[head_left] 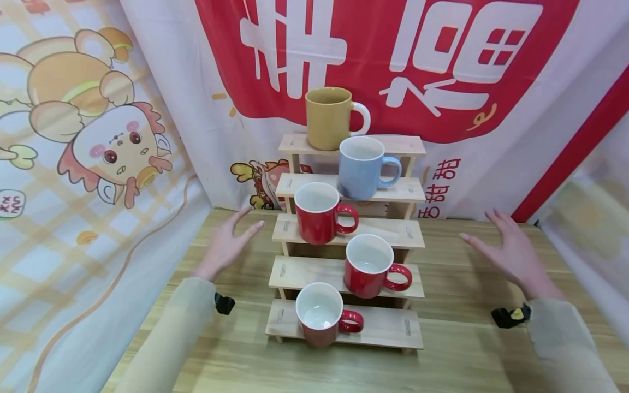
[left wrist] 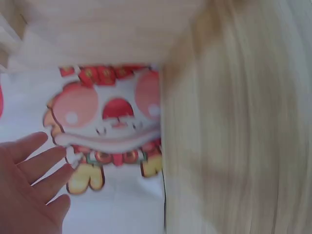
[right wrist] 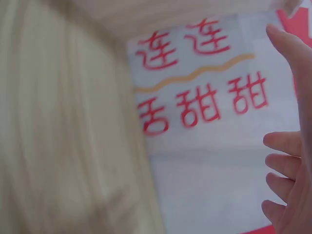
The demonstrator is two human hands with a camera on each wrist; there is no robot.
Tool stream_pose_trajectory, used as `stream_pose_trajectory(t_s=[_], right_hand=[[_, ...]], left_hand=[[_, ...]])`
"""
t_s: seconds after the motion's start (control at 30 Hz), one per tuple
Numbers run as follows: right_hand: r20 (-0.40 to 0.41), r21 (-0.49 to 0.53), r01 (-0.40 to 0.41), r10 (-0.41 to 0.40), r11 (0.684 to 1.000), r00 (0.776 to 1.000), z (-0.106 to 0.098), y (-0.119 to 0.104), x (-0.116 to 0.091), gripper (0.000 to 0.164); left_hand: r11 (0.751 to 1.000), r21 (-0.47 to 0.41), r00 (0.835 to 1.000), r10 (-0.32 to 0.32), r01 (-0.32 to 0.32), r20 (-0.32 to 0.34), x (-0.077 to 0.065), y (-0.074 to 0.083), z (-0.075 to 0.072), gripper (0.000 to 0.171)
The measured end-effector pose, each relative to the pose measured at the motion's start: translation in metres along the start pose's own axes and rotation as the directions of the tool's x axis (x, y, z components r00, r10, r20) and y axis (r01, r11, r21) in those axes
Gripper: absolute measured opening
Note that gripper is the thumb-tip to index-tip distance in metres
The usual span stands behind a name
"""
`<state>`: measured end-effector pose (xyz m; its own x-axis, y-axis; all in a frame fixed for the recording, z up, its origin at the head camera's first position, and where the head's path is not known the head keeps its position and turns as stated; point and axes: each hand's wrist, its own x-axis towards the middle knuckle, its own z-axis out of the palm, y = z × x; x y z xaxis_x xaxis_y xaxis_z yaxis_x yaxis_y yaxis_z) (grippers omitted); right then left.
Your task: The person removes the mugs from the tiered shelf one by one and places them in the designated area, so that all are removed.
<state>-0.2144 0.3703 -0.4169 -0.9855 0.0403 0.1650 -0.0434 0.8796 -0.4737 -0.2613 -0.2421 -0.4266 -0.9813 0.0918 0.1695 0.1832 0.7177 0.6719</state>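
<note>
My left hand [head_left: 228,243] is held left of a stepped wooden rack [head_left: 304,271], thumb and fingers spread and nothing in them. On the other side, my right hand [head_left: 513,254] hovers over the table with its fingers apart, also holding nothing. Mugs stand upright on the rack, one per step. A tan mug [head_left: 328,121] with a white handle is on top, then a light blue mug [head_left: 362,169]. Lower down are a red mug [head_left: 316,218], a second red mug [head_left: 366,273] and, on the bottom step, a third red mug [head_left: 318,319]. All handles point right.
The rack stands on a wood-grain table [head_left: 457,349]. Behind it hangs a white cloth with a large red print [head_left: 363,71]. A patterned cloth [head_left: 98,245] rises along the left edge, and another pale cloth [head_left: 589,213] borders the right.
</note>
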Motion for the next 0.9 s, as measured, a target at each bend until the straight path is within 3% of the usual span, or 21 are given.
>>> stream_pose_trajectory(t_s=[0.13,0.3,0.57,0.9], right_hand=[[-0.002,0.088,-0.038,0.038,0.995,0.999,-0.008,-0.020,0.001,0.094],[0.003,0.173,-0.054,0.054,0.983,0.999,-0.016,-0.047,-0.001,0.091],[-0.006,0.226,0.016,-0.015,0.974,1.000,-0.026,-0.093,-0.005,0.085],[-0.061,0.295,0.176,-0.165,0.939,0.984,-0.032,-0.140,-0.007,0.072]], left_hand=[[0.980,-0.200,1.000,0.007,-0.003,0.023,-0.006,0.016,0.007,0.079],[0.937,-0.349,0.996,-0.001,0.033,0.090,-0.010,0.035,0.015,0.075],[0.903,-0.410,0.989,-0.083,0.126,0.122,-0.006,0.055,0.025,0.077],[0.833,-0.526,0.985,-0.134,0.173,0.111,-0.003,0.057,0.031,0.071]])
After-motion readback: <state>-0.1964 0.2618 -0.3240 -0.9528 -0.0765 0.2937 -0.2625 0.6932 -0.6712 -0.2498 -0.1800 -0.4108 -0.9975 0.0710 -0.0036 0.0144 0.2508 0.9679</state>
